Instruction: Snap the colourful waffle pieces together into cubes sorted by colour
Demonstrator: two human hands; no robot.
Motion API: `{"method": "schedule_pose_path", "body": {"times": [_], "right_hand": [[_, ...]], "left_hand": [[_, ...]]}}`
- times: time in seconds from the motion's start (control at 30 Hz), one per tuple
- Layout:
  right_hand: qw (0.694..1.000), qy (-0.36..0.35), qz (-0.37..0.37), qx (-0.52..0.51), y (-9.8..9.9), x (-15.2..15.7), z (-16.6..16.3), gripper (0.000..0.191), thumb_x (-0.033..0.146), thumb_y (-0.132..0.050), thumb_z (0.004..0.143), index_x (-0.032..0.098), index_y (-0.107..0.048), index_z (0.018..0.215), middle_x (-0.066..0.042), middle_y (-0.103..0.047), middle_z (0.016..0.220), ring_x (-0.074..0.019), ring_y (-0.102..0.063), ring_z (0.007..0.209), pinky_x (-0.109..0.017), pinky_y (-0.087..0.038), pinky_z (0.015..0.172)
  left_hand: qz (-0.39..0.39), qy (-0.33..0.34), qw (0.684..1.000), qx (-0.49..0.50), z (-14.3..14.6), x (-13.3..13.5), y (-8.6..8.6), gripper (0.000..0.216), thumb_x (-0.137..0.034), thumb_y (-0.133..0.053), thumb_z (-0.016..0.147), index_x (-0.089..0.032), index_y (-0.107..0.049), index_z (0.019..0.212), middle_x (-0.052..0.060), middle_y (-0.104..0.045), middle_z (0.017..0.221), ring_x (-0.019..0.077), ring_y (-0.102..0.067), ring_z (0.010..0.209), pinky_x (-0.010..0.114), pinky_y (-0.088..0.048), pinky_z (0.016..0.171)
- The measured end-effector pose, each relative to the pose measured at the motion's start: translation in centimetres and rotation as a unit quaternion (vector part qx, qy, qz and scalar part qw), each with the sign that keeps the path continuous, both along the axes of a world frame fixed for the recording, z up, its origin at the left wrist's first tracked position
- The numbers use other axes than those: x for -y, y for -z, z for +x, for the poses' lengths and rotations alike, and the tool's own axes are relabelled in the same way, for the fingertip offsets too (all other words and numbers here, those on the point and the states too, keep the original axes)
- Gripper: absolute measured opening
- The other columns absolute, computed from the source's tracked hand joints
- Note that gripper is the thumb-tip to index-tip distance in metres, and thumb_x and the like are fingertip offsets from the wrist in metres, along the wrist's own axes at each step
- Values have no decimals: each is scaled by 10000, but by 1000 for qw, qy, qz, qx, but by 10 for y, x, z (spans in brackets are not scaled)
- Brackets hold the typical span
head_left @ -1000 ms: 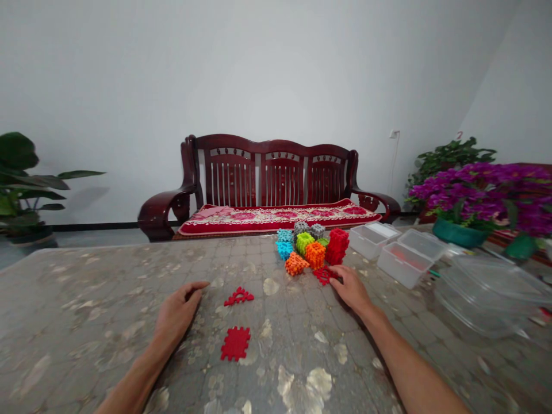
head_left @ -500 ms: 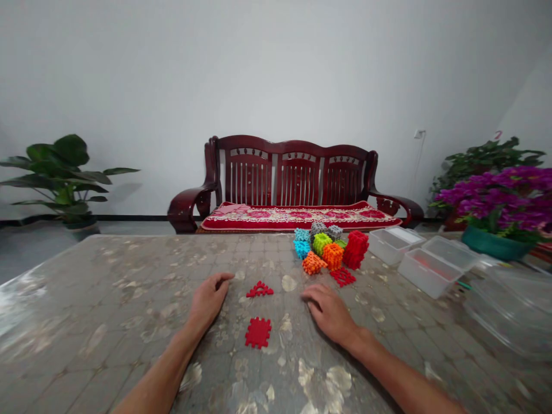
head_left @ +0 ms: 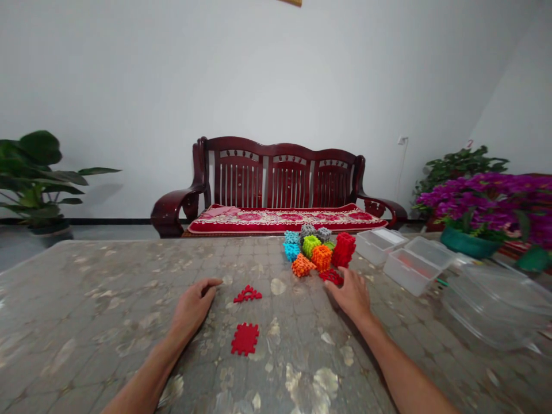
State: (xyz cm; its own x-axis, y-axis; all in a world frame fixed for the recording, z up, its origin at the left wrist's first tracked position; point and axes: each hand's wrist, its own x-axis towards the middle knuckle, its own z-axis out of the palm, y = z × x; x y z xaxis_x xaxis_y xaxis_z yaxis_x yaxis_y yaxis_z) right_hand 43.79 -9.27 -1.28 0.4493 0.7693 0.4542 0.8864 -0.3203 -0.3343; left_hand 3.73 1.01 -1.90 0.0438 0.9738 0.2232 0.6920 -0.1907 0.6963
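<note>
My left hand (head_left: pixel 194 305) rests on the table with thumb and index finger a little apart and nothing in it. Just right of it lies a red triangular frame piece with notched edges (head_left: pixel 248 294). Nearer to me is a flat red square piece with toothed edges (head_left: pixel 245 338). My right hand (head_left: pixel 352 292) is at a red openwork piece (head_left: pixel 331 276), thumb and fingers spread at its near right side; whether they touch it I cannot tell. Behind that piece stands a stack of red pieces (head_left: pixel 344 249), beside an orange stack (head_left: pixel 321 258).
Blue (head_left: pixel 291 251), lime green (head_left: pixel 311 245) and grey (head_left: pixel 307 231) stacks stand close together. Clear plastic boxes (head_left: pixel 409 270) and a large clear lid or container (head_left: pixel 495 305) lie to the right. A pot of purple flowers (head_left: pixel 472 244) stands behind them. A wooden bench (head_left: pixel 288 148) is beyond the table.
My right hand has moved forward and right to the red openwork piece, its fingers spreading. My left hand stays on the table. The view has turned slightly right.
</note>
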Motion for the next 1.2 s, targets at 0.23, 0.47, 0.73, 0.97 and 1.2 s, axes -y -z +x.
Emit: {"method": "schedule_pose_path", "body": {"times": [0.23, 0.47, 0.73, 0.97, 1.2], "right_hand": [[999, 0, -50, -17, 3, -11, -3, 575, 419, -639, 796, 154, -562, 1300, -181, -624, 1262, -360, -538, 1184, -463, -396, 977], [999, 5, -50, -10, 8, -10, 3, 525, 366, -617, 816, 164, -570, 1298, -166, -641, 1240, -335, -561, 1145, -450, -403, 967], [988, -141, 51, -31, -4, 2, -32, 334, 244, -553, 836, 219, -657, 1153, -96, -657, 1197, -268, -554, 1150, -431, -396, 1035], [918, -384, -63, -74, -17, -13, -124, 339, 186, -550, 870, 223, -652, 1191, -71, -667, 1179, -204, -593, 1111, -344, -447, 993], [878, -461, -106, 66, -25, -51, -173, 398, 216, -531, 927, 256, -570, 1321, -53, -606, 1333, -222, -530, 1186, -365, -419, 1013]], "left_hand": [[-2, -7, 1000, 1, -1, 0, 1, 365, -357, -467, 783, -235, -743, 987, 31, -781, 1020, 227, -698, 980, 301, -510, 894], [-11, -11, 1000, -3, 0, 0, 1, 369, -368, -457, 794, -234, -734, 998, 31, -777, 1018, 220, -696, 961, 297, -507, 887], [1, -5, 1000, 7, 1, 1, 1, 357, -335, -456, 799, -237, -738, 993, 21, -778, 1028, 217, -695, 982, 302, -508, 914], [-10, -1, 1000, 9, 3, 4, -3, 367, -304, -448, 804, -206, -737, 1008, 46, -773, 1023, 219, -697, 983, 317, -509, 915], [-10, -6, 1000, 24, 1, 2, 0, 355, -306, -461, 803, -208, -735, 1006, 41, -775, 1016, 217, -699, 970, 320, -514, 913]]}}
